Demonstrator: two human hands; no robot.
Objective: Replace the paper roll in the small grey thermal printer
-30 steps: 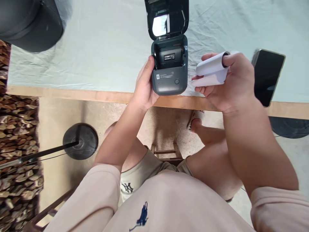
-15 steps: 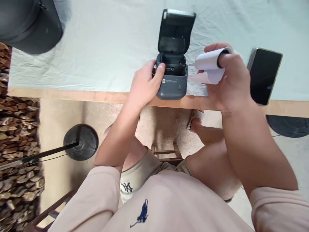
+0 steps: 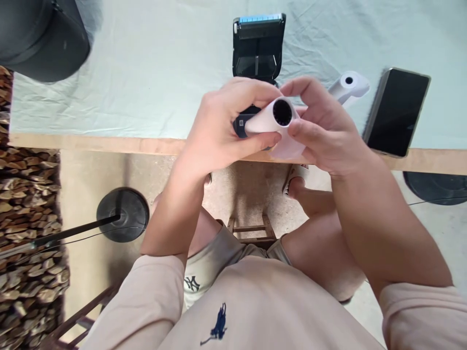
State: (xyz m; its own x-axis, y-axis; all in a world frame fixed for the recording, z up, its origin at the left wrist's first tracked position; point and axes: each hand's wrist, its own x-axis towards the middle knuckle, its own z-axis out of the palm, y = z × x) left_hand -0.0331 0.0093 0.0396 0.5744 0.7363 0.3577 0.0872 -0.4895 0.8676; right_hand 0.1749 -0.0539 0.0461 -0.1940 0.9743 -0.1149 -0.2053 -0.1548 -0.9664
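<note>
Nearest to us are our own lap and beige sleeves, seated on a wooden stool (image 3: pixel 251 228) over a concrete floor. A round black stand base (image 3: pixel 123 214) rests on the floor at lower left, beside stacked firewood (image 3: pixel 25 204) along the left margin.

Above the near edge of the table (image 3: pixel 109 144), we hold a paper roll (image 3: pixel 268 119) in both hands, its dark hollow core turned toward the camera. Our left hand (image 3: pixel 219 131) wraps the roll's left part, with the thumb underneath and the curled fingers over the top, pinching it. Our right hand (image 3: pixel 321 131) meets it from the right: the thumb and forefinger pinch the roll's open end, and the remaining fingers lie pressed together beneath, against a loose flap of paper hanging from the roll.

Directly behind our hands, at the middle of the near edge, stands a dark grey label printer (image 3: pixel 258 53). Its lid is swung open and tilted away from us, and its lower body is largely hidden by our fingers. Just to the right of the printer, a second paper roll (image 3: pixel 349 85) lies on the pale green cloth (image 3: pixel 153 68) covering the table. Farther right, close to the near edge, a smartphone (image 3: pixel 397 112) lies flat with a dark screen. At the far left corner sits a black rounded object (image 3: pixel 44 36), only partly in view.
</note>
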